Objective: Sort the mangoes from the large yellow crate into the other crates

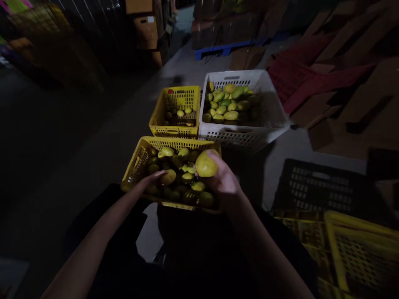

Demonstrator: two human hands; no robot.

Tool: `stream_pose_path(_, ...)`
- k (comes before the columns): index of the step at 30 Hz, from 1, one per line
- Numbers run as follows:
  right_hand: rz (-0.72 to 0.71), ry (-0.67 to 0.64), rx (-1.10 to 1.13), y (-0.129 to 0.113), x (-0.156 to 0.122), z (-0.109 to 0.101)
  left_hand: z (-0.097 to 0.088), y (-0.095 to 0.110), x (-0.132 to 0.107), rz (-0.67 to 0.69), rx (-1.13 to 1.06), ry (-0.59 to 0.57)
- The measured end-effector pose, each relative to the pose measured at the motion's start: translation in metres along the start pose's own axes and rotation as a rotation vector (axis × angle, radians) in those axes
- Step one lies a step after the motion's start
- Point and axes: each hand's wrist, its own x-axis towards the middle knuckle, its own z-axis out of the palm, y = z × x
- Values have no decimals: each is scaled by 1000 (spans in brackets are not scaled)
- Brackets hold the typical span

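My right hand (227, 179) holds an oval yellow-green fruit (206, 163) above the right side of the near yellow crate (132, 169). The fruit resembles a mango, but its kind is not certain. Inside that crate, my left hand (155, 177) grips another rounded yellow fruit (168, 177) at its left side; most of its fingers are hidden. Several similar fruits, some greener, lie loose around both hands, with the lower ones in deep shadow.
Behind stands a smaller yellow crate (152, 120) with several fruits on its floor. Beside it, a large white crate (243, 135) holds a pile of yellow and green fruit. Yellow crates (335, 245) stand at lower right; a red crate (293, 79) and cardboard lie farther right.
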Motion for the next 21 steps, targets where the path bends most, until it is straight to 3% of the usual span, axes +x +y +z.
stream_pose_path(3, 89, -94, -62, 4, 1, 17, -22, 25, -35, 36, -174, -57)
stream_pose_path(6, 99, -210, -122, 12, -7, 30, -35, 44, -77, 87, -584, -110)
stream_pose_path(8, 92, -243, -155, 22, -17, 34, -33, 48, -107, 102, -866, -98)
stream_pose_path(13, 128, -309, -149, 61, -50, 28, 0, 23, -169, 123, -1149, 9)
stream_pose_path(16, 161, -303, -109, 84, -71, 16, 23, 1, -192, 165, -1183, 19)
stream_pose_path(21, 55, -232, -128, 99, -103, -7, 46, -21, -216, 235, -1120, -44)
